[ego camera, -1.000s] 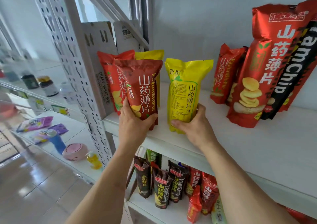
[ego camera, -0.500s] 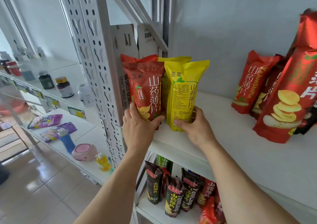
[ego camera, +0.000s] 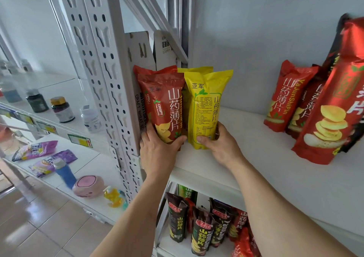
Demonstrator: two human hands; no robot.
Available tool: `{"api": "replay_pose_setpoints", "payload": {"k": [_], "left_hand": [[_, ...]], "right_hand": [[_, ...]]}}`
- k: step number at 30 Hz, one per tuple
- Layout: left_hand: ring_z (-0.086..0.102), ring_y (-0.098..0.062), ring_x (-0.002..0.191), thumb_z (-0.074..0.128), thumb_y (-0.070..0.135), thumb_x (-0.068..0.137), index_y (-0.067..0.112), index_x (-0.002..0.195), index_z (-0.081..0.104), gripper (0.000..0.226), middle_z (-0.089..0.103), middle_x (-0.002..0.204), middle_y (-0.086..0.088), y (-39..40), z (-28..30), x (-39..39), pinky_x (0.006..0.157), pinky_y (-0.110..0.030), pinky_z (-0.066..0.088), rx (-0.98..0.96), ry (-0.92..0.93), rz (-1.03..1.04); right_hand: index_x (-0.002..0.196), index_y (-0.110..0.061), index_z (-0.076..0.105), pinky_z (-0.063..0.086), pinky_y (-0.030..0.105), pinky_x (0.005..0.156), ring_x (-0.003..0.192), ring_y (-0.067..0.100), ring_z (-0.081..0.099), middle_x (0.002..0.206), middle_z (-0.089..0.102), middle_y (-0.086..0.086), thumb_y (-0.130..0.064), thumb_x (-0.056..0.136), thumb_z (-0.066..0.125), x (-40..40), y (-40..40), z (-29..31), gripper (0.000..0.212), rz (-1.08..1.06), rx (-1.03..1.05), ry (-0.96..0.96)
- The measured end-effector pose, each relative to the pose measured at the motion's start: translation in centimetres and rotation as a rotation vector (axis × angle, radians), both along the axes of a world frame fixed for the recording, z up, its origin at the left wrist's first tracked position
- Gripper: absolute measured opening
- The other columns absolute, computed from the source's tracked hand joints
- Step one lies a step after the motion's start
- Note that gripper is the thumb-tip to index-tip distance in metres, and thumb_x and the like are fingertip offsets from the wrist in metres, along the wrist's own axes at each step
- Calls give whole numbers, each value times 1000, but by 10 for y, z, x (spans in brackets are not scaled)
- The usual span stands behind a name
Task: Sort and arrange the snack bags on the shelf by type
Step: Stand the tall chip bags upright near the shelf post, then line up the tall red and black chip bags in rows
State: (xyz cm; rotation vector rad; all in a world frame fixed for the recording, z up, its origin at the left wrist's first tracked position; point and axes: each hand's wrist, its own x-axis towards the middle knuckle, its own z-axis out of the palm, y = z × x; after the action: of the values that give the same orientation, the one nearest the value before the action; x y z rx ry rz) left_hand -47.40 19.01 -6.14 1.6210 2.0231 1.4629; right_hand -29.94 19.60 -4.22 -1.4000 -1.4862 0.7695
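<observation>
**Two bags held upright at the shelf's left end**

We see the white shelf [ego camera: 246, 158] with a broad bare stretch between our bags and the three red bags [ego camera: 323, 107] standing at the right. By the perforated upright [ego camera: 110, 83], our left hand [ego camera: 157, 152] grips the foot of a red yam-slice bag [ego camera: 163, 103]; our right hand [ego camera: 220, 146] grips a yellow bag [ego camera: 206, 103], the two touching near the front edge. One more red and one more yellow stand behind.
</observation>
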Motion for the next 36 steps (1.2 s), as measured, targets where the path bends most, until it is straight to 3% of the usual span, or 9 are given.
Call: {"api": "replay_pose_setpoints", "payload": {"k": [5, 9, 12, 15, 20, 26, 30, 33, 36], "left_hand": [[38, -34, 137, 79, 59, 70, 8, 154, 24, 112, 40, 147, -15, -10, -11, 1, 112, -49, 35, 15, -15, -24], [44, -31, 126, 72, 41, 86, 8, 143, 40, 73, 45, 137, -13, -37, -26, 11, 104, -49, 44, 155, 53, 1], [53, -29, 109, 62, 34, 91, 9, 123, 62, 41, 60, 121, -11, -49, -29, 26, 92, -42, 45, 331, 322, -43], [60, -31, 97, 57, 33, 91, 9, 107, 70, 32, 67, 108, -9, -47, -20, 47, 81, -42, 47, 418, 520, -143], [62, -33, 89, 56, 31, 90, 9, 104, 70, 30, 67, 105, -9, -39, -4, 94, 73, -42, 50, 419, 570, -238], [63, -35, 89, 55, 31, 90, 8, 106, 70, 31, 66, 107, -10, -25, 9, 160, 72, -42, 54, 467, 540, -327], [60, -32, 108, 58, 33, 93, 9, 117, 67, 35, 62, 120, -8, -16, 24, 201, 88, -39, 49, 314, 358, -392], [53, -20, 122, 61, 38, 96, 15, 129, 59, 41, 53, 133, -1, -3, 35, 222, 95, -33, 43, 139, 138, -447], [54, -14, 119, 58, 47, 96, 19, 134, 54, 48, 51, 135, 3, 15, 49, 236, 94, -26, 43, 56, -126, -519]], "right_hand": [[130, -32, 45, 43, 26, 91, 113, 14, 60, 118, 60, -11, -37, 79, 78, 1, -5, -1, 61, -37, -21, -49], [148, -15, 34, 41, 37, 106, 131, 22, 49, 146, 48, 5, -45, 81, 73, 13, -14, -2, 83, -142, -67, -191], [139, -17, 48, 44, 36, 101, 125, 21, 52, 140, 53, 4, -47, 91, 60, 29, -26, -2, 59, -174, -35, -525], [132, -19, 56, 45, 35, 94, 119, 22, 55, 133, 57, 1, -44, 97, 51, 48, -41, 4, 43, -184, 29, -778], [130, -21, 58, 46, 33, 87, 114, 23, 56, 129, 60, 1, -41, 99, 45, 93, -63, 15, 39, -179, 95, -945], [120, -19, 64, 51, 35, 77, 103, 20, 61, 116, 66, -1, -40, 97, 50, 154, -94, 27, 34, -286, 186, -870], [100, -20, 65, 54, 34, 65, 83, 11, 61, 92, 66, -8, -35, 94, 60, 186, -113, 29, 17, -400, 323, -691], [111, -22, 63, 56, 31, 74, 86, 6, 62, 99, 66, -11, -36, 94, 60, 200, -111, 26, 22, -424, 328, -528], [129, -22, 54, 49, 20, 85, 100, 2, 60, 117, 63, -11, -37, 96, 56, 198, -100, 27, 36, -369, 261, -283]]}}
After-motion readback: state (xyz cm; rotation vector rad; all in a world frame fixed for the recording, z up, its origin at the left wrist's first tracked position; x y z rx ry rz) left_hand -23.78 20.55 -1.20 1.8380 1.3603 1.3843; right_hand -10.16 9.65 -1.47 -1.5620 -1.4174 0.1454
